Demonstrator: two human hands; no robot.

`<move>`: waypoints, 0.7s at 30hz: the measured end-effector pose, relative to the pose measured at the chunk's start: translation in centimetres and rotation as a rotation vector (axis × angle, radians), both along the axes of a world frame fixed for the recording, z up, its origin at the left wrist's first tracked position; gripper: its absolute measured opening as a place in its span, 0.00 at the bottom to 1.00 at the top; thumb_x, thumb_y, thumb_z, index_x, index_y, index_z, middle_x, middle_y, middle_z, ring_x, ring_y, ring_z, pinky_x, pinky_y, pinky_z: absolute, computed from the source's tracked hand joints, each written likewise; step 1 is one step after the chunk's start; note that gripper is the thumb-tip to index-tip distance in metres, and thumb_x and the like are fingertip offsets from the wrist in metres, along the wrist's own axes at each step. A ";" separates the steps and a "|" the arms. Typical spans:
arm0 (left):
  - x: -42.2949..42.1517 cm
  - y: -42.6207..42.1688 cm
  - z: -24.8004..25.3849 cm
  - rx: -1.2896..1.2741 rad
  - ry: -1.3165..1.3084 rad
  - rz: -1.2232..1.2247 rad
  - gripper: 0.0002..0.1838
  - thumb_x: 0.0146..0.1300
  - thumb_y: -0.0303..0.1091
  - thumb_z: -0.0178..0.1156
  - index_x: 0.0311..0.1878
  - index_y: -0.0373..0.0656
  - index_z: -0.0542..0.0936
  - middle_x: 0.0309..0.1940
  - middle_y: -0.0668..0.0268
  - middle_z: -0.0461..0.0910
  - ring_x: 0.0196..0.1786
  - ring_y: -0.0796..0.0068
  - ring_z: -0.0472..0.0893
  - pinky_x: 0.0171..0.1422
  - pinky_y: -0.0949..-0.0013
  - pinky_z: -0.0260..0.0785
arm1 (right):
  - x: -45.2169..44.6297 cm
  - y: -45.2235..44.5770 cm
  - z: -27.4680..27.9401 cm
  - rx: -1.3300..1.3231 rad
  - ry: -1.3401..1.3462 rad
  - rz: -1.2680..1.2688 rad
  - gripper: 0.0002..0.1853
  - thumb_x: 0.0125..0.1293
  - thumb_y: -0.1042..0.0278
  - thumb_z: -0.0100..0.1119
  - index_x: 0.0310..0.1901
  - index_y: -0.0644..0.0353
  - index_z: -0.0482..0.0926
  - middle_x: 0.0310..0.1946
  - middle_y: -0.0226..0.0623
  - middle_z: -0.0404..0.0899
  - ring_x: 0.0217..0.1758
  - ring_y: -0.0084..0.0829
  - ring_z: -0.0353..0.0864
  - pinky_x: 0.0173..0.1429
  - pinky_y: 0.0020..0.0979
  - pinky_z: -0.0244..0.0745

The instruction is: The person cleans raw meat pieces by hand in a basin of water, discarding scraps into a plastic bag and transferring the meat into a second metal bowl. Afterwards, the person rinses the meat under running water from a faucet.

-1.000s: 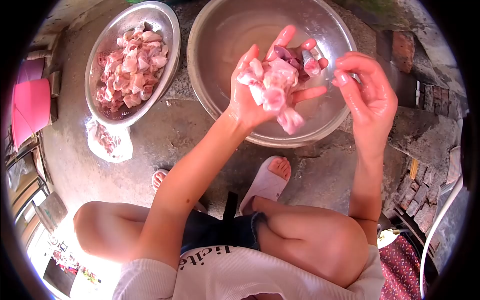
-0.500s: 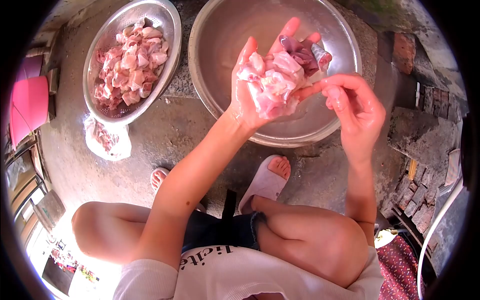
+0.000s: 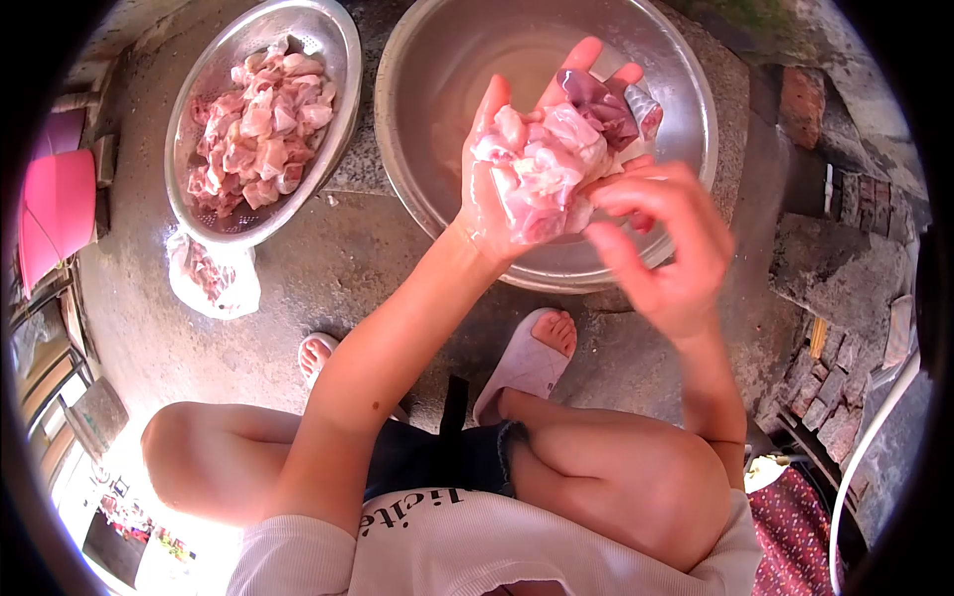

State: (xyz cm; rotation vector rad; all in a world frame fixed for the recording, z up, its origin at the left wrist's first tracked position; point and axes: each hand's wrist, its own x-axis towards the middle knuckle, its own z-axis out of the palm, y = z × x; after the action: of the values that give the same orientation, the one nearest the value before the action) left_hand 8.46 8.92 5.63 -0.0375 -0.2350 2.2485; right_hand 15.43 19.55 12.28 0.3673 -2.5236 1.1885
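Palm up over a wide metal basin (image 3: 397, 159), my left hand (image 3: 482, 189) bears a heap of raw meat pieces (image 3: 547, 164) with its fingers spread beneath. Most of the pieces are pale pink. A dark reddish piece (image 3: 599, 104) and a grey-skinned one (image 3: 644, 109) lie toward the fingertips. My right hand (image 3: 676, 248) is at the heap's right edge, thumb and fingers apart, somewhat blurred by motion. Its fingertips are at or touching the meat; exact contact is unclear. Cloudy water (image 3: 522, 50) shows in the basin.
A perforated metal colander (image 3: 343, 89) full of cut raw meat (image 3: 263, 129) stands at upper left. Below it a clear plastic bag (image 3: 234, 293) with meat scraps lies on the concrete floor (image 3: 248, 358). Bricks (image 3: 830, 397) and a white hose (image 3: 865, 447) are at the right.
My right hand has moved slightly left and down, its thumb and fingers parting from a near pinch. My left hand and the meat on it have barely moved.
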 end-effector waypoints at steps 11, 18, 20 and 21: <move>0.4 0.3 -0.1 -0.021 0.035 -0.041 0.34 0.59 0.55 0.44 0.66 0.50 0.52 0.65 0.56 0.51 0.65 0.49 0.53 0.66 0.51 0.50 | -0.1 -0.7 -1.3 0.167 -0.005 -0.073 0.13 0.40 0.80 0.62 0.32 0.56 0.75 0.30 0.33 0.70 0.32 0.34 0.74 0.35 0.32 0.71; 0.5 -0.1 -0.2 0.018 -0.106 -0.086 0.31 0.60 0.52 0.44 0.65 0.50 0.55 0.64 0.55 0.53 0.65 0.56 0.57 0.67 0.52 0.47 | -0.2 1.9 -2.1 -0.395 -0.310 -0.245 0.05 0.51 0.83 0.55 0.31 0.66 0.73 0.26 0.28 0.75 0.27 0.15 0.73 0.34 0.18 0.69; 0.6 -0.1 -0.3 0.010 -0.126 -0.088 0.31 0.59 0.51 0.45 0.65 0.50 0.56 0.64 0.55 0.53 0.65 0.55 0.56 0.67 0.51 0.47 | -0.4 2.9 -2.4 -0.528 -0.343 -0.262 0.04 0.54 0.81 0.54 0.33 0.67 0.73 0.28 0.27 0.74 0.30 0.14 0.71 0.35 0.17 0.68; 0.7 -0.1 -0.3 0.008 -0.135 -0.091 0.32 0.59 0.51 0.46 0.65 0.50 0.56 0.64 0.55 0.52 0.65 0.54 0.56 0.67 0.50 0.47 | -0.4 3.2 -2.3 -0.551 -0.364 -0.272 0.04 0.55 0.81 0.53 0.34 0.67 0.73 0.28 0.27 0.74 0.30 0.14 0.71 0.35 0.17 0.68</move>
State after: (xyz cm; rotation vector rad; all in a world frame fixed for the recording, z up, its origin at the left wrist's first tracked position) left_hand 9.16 8.85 5.33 -0.1920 -0.3091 2.1569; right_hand 14.99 22.79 9.94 -0.3434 -2.2750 1.8787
